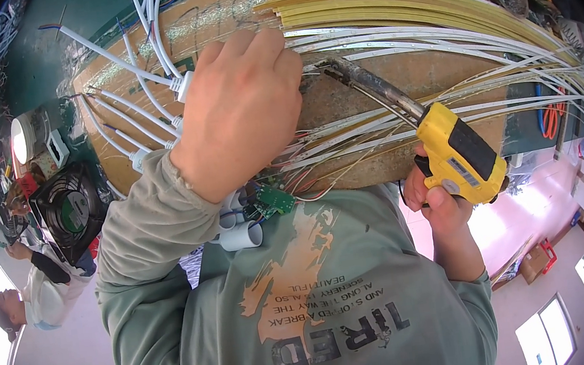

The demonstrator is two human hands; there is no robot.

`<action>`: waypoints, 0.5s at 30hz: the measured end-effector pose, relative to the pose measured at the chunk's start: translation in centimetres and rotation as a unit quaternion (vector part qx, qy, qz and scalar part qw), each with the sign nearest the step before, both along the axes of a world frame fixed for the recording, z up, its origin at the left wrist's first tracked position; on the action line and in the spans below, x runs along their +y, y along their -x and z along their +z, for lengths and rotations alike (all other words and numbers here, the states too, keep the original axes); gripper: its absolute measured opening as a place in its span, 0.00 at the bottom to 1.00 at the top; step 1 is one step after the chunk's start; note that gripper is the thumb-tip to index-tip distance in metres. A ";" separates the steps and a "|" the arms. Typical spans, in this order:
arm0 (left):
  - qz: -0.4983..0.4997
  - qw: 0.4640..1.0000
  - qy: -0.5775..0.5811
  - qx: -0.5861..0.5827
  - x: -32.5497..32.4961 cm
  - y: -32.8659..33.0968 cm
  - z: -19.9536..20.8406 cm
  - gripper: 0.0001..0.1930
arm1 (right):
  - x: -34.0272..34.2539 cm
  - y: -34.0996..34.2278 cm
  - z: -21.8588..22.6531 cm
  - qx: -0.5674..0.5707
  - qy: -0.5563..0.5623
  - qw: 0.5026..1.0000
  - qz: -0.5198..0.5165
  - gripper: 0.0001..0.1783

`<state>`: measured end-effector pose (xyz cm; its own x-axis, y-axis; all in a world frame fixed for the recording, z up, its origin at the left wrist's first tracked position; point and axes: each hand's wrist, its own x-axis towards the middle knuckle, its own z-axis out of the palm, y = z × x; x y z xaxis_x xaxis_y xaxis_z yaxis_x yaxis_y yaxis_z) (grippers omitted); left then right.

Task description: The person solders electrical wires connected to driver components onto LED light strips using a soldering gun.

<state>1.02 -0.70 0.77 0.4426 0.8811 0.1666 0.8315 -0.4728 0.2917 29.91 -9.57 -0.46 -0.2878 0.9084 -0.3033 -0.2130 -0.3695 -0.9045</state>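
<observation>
Sensibly, at three o'clock, my right hand (434,198) clasped the rigid-looking gun (462,154) by its handle; left hand (243,108) hid its hold.

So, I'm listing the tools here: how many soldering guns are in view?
1: the yellow-and-black soldering gun, held in the right hand; others may be hidden.

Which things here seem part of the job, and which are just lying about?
Apparently in the job:
yellow soldering gun, in the right hand
light strips, near its tip
white cables, by the left hand
green circuit board

Apparently just lying about:
black fan, far left
brown box, lower right
</observation>
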 end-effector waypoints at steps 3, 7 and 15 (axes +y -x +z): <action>-0.001 1.000 0.001 0.001 0.0 0.1 0.0 0.07 | -0.1 0.1 0.0 0.002 0.004 1.000 -0.005 0.33; -0.001 1.000 0.005 0.010 0.1 0.0 0.0 0.07 | 0.0 0.0 0.0 0.000 0.002 1.000 0.004 0.33; 0.001 1.000 -0.003 0.001 0.0 0.0 0.1 0.06 | -0.1 0.4 0.2 -0.040 0.008 0.999 -0.016 0.38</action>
<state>1.04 -0.66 0.82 0.4416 0.8809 0.1702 0.8327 -0.4731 0.2877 29.46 -9.67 -0.26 -0.2321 0.9115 -0.3395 -0.1523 -0.3788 -0.9129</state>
